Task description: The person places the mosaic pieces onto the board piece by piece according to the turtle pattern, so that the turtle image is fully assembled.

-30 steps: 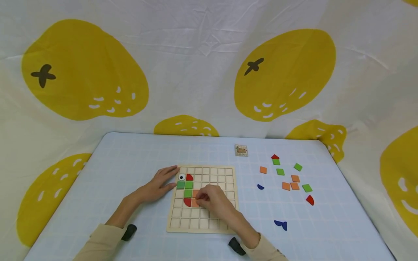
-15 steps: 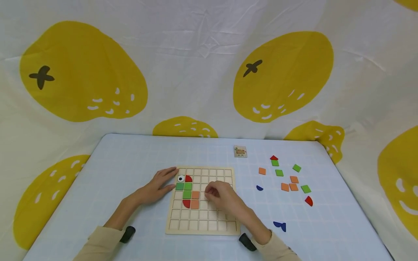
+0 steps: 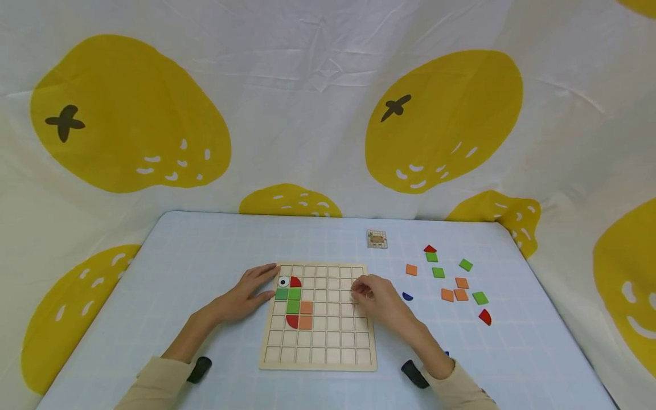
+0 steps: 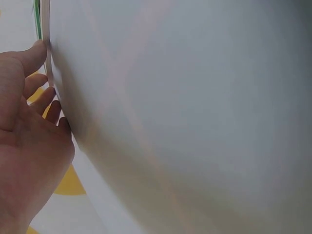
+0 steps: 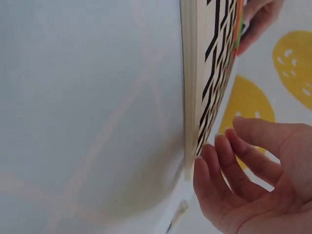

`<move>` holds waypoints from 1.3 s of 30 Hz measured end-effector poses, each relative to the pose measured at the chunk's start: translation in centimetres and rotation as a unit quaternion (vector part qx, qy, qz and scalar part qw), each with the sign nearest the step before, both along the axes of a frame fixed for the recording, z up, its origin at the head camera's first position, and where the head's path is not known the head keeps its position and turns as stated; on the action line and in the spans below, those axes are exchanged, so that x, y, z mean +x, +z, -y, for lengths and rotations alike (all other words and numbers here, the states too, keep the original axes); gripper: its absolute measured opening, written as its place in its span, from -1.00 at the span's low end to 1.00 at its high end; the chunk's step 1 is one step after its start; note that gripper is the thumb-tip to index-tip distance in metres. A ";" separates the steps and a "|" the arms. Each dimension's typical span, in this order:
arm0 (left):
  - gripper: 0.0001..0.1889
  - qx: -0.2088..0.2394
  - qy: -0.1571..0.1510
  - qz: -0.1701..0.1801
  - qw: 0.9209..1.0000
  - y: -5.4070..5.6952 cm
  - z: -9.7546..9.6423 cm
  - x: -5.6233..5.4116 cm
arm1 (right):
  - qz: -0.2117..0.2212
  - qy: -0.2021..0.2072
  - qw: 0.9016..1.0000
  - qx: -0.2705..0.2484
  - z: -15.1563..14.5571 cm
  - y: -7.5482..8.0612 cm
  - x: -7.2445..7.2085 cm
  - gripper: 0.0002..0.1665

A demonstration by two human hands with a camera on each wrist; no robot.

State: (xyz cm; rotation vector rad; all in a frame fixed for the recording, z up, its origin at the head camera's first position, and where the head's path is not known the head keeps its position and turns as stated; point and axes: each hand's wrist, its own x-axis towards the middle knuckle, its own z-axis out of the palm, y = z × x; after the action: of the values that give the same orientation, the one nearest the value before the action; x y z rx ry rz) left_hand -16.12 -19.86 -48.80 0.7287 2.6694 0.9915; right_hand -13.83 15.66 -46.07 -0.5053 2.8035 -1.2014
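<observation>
A square wooden grid board [image 3: 318,367] lies on the table. In its left part sit a white eye tile [image 3: 283,282], two red quarter-round tiles, one above and one below, a teal tile [image 3: 281,294], light green tiles [image 3: 293,307] and two orange tiles [image 3: 305,323]. My left hand [image 3: 249,293] rests at the board's upper left edge, fingers extended; the left wrist view has its fingertips against that edge. Above the board's right side hovers my right hand [image 3: 380,302]. In the right wrist view its loosely curved fingers [image 5: 234,165] hold nothing.
Loose orange, green and red tiles [image 3: 480,298] lie scattered to the right of the board, with a blue half-round tile [image 3: 407,296] nearer to it. Another blue piece shows partly behind the right forearm. A small pattern card [image 3: 377,239] lies behind the board.
My right hand has left the orange tiles and moved right across the board to its right edge, uncovering both orange tiles. My left hand has stayed put.
</observation>
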 end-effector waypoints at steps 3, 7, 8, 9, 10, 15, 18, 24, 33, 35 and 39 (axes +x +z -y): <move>-0.34 0.000 0.000 -0.001 1.000 0.0 0.0 0.0 | -0.014 -0.019 1.000 0.009 -1.1 -0.1 -0.4 -0.91; -0.34 0.005 -0.001 0.003 1.000 0.0 0.1 0.0 | -0.018 -0.046 0.998 0.026 -2.6 -0.1 -1.0 -0.89; -0.34 0.006 -0.002 0.003 1.000 0.0 0.1 0.0 | -0.016 -0.053 0.998 0.029 -2.9 -0.1 -1.1 -0.88; -0.34 0.007 -0.003 0.004 1.000 0.0 0.1 0.0 | -0.016 -0.058 0.998 0.031 -3.3 -0.1 -1.3 -0.88; -0.34 0.008 -0.004 0.004 1.000 0.1 0.1 0.0 | -0.015 -0.063 0.997 0.032 -3.6 -0.1 -1.4 -0.87; -0.34 0.013 -0.009 0.004 1.000 0.1 0.1 0.0 | -0.020 -0.084 0.996 0.038 -5.4 -0.1 -2.2 -0.83; -0.33 0.016 -0.010 0.006 1.000 0.1 0.1 -0.1 | -0.013 -0.102 0.994 0.044 -6.3 -0.1 -2.6 -0.78; -0.34 0.016 -0.009 0.005 1.000 0.0 0.0 -0.1 | -0.004 -0.127 0.990 0.060 -8.0 -0.4 -3.4 -0.72; -0.34 0.007 -0.003 0.005 1.000 -0.2 0.1 -0.1 | 0.020 -0.132 0.987 0.090 -9.4 -0.8 -4.8 -0.62; -0.34 0.008 -0.003 0.004 1.000 -0.1 0.0 0.0 | 0.022 -0.129 0.987 0.093 -9.6 -0.8 -4.9 -0.61; -0.34 0.006 -0.002 0.006 1.000 0.1 0.1 0.0 | 0.017 -0.123 0.988 0.089 -9.8 -0.8 -5.0 -0.63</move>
State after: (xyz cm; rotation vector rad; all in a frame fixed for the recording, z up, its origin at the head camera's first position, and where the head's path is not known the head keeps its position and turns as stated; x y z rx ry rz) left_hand -16.11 -19.91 -48.72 0.7278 2.6528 1.0091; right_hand -18.86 25.45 -46.92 -0.1274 2.9722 -0.9663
